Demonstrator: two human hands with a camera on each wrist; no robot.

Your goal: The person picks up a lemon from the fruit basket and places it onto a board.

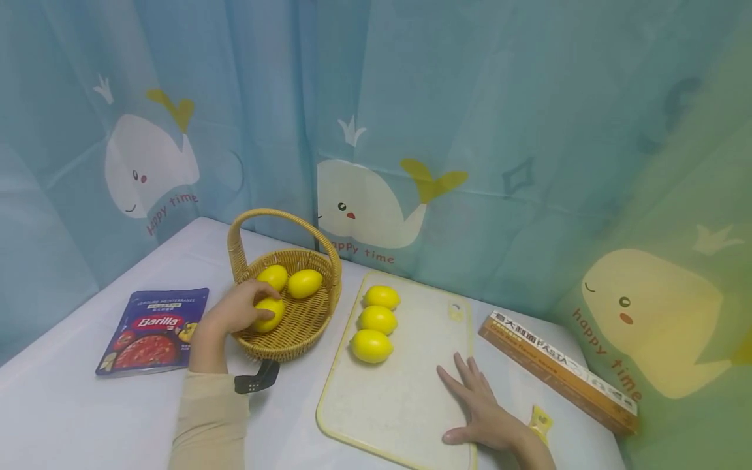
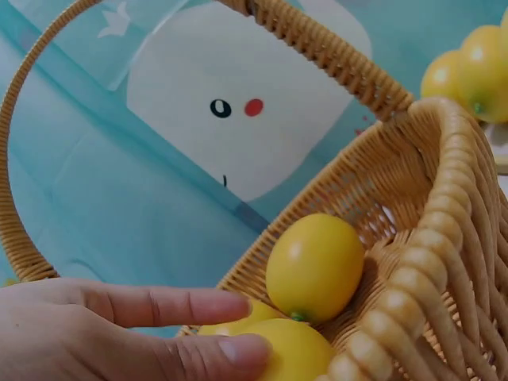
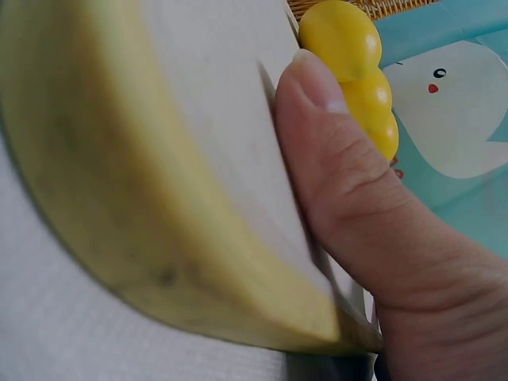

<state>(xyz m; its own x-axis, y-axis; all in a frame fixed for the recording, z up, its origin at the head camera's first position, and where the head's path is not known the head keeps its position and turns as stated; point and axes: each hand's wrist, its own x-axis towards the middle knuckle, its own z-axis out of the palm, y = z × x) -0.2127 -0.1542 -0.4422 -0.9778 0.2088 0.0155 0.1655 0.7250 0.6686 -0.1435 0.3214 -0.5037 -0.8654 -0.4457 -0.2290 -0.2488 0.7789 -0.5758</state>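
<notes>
My left hand (image 1: 237, 307) reaches over the near left rim of a wicker basket (image 1: 288, 352). Its thumb and fingers pinch a yellow lemon (image 1: 270, 315) inside the basket. Two more lemons lie behind that one, a left lemon (image 1: 273, 277) and a right lemon (image 1: 305, 284). In the left wrist view, the thumb and forefinger (image 2: 198, 305) lie along the held lemon (image 2: 294, 353), partly covering it. With fingers spread, my right hand (image 1: 484, 414) rests on the right edge of a white cutting board (image 1: 411, 398). Three lemons (image 1: 372, 346) sit in a row on the board's left side.
Left of the basket lies a blue Barilla sauce pouch (image 1: 154, 331). A long pasta box (image 1: 558, 372) lies right of the board, and a small yellow packet (image 1: 540, 421) is beside my right wrist. A blue curtain (image 1: 499, 130) with whale prints hangs behind the table.
</notes>
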